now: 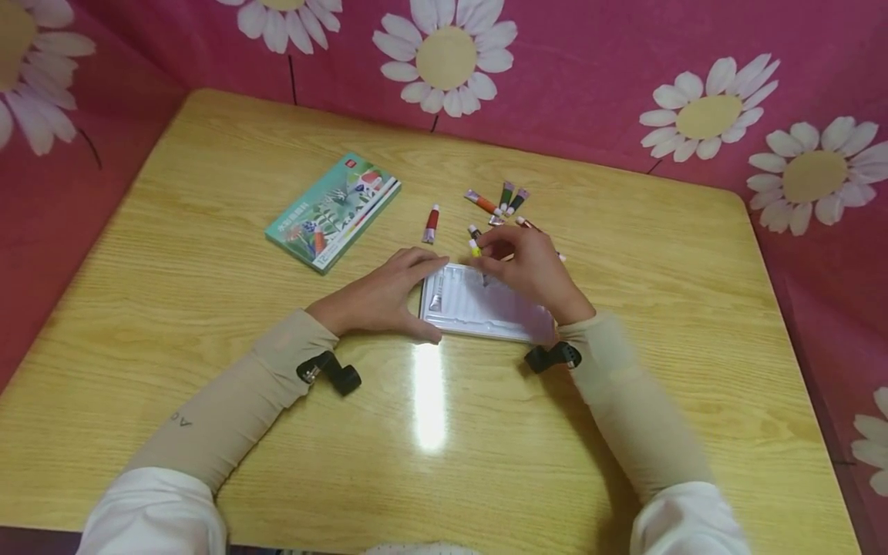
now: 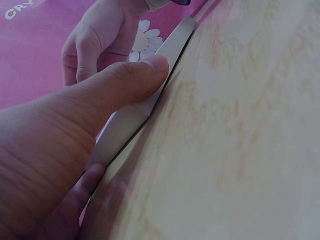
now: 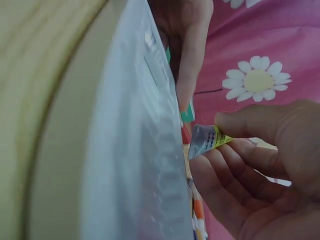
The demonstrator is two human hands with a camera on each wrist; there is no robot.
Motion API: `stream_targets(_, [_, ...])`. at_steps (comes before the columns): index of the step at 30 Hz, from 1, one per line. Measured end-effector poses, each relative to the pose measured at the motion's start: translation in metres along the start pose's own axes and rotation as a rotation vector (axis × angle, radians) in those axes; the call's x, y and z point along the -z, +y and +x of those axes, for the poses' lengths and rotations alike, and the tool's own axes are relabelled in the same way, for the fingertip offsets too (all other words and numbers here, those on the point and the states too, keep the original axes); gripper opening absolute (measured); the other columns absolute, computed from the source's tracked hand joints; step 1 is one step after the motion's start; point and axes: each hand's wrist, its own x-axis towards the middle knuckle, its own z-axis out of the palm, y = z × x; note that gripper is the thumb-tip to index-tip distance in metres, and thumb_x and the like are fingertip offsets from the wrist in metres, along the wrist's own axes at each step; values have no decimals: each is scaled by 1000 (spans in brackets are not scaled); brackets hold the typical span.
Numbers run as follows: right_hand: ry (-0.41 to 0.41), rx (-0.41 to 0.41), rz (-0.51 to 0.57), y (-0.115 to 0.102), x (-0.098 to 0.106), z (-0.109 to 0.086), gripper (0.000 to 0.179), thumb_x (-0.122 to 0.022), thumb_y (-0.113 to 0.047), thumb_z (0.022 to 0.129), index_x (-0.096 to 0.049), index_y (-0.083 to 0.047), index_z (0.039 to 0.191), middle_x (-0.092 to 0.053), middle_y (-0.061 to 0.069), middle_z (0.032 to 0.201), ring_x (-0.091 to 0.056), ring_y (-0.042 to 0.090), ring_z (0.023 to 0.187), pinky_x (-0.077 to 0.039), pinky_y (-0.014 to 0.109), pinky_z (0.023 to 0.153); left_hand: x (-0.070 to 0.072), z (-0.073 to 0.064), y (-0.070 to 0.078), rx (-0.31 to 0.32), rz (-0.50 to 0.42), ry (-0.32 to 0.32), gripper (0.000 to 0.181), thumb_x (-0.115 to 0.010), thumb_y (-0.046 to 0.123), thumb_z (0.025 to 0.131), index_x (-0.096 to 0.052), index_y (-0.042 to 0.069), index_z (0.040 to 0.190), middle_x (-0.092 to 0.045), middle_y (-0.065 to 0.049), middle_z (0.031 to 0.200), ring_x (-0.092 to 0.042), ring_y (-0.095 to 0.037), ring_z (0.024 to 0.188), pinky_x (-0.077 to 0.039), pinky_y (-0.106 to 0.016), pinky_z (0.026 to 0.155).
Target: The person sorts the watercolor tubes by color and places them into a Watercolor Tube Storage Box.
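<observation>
My left hand [image 1: 385, 293] holds the left end of a white plastic paint tray [image 1: 479, 317], thumb along the near side and fingers at the far side. In the left wrist view its thumb [image 2: 135, 80] presses against the tray's side wall [image 2: 117, 137]. One white paint tube [image 1: 436, 293] lies in the tray's leftmost slot. Above the tray's far edge, my right hand [image 1: 530, 266] pinches a yellow paint tube [image 3: 210, 139] between thumb and fingers. Its silvery flat end points toward the tray in the right wrist view.
A green paint box [image 1: 336, 212] lies on the wooden table, back left. Behind the tray are a red tube [image 1: 432, 223], an orange tube [image 1: 482, 202], a green tube [image 1: 507, 196] and several others, some partly hidden by the right hand. A flowered pink cloth [image 1: 569, 85] hangs behind.
</observation>
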Motion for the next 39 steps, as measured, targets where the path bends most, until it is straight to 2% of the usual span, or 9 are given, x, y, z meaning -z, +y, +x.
stream_targets(6, [-1, 0, 74, -5, -12, -6, 29, -80, -15, 90, -72, -8, 118, -74, 11, 98, -70, 23, 90, -53, 25, 77, 0, 0, 0, -10, 1, 8, 116, -87, 60, 73, -29, 19, 165, -30, -3, 166, -28, -22, 155, -33, -46, 128])
stream_targets(11, [-14, 21, 93, -9, -19, -10, 35, -79, -14, 91, -67, -11, 124, -74, 10, 97, -69, 21, 85, -54, 28, 75, -1, 0, 0, -15, 0, 15, 116, -87, 61, 73, -29, 19, 165, -31, -2, 165, -30, -21, 153, -33, -45, 127])
stream_targets(17, [-29, 37, 121, -12, -27, -14, 30, -77, -15, 92, -68, -14, 121, -74, 8, 94, -66, 18, 80, -53, 28, 73, -1, 0, -2, -39, -2, 25, 116, -87, 60, 73, -29, 19, 165, -33, -2, 164, -32, -21, 152, -34, -44, 127])
stream_targets(25, [-25, -36, 148, -16, -34, -14, 29, -78, -19, 92, -66, -15, 118, -72, 7, 92, -65, 18, 75, -52, 28, 70, -1, 1, -3, -42, 15, 27, 117, -86, 63, 73, -29, 19, 165, -33, -3, 164, -29, -22, 154, -33, -45, 127])
stream_targets(32, [-39, -98, 100, -18, -40, -15, 32, -79, -25, 92, -65, -15, 119, -72, 5, 94, -63, 18, 80, -49, 29, 72, 0, 1, -2, -20, 10, 10, 117, -85, 64, 73, -28, 21, 165, -31, -2, 165, -28, -22, 154, -32, -47, 128])
stream_targets(39, [-10, -100, 45, -23, -44, -18, 33, -81, -27, 90, -70, -10, 114, -73, 6, 95, -66, 19, 84, -50, 30, 78, -2, 1, -1, 6, 7, -5, 115, -85, 64, 74, -28, 23, 165, -29, 0, 166, -28, -21, 155, -32, -47, 128])
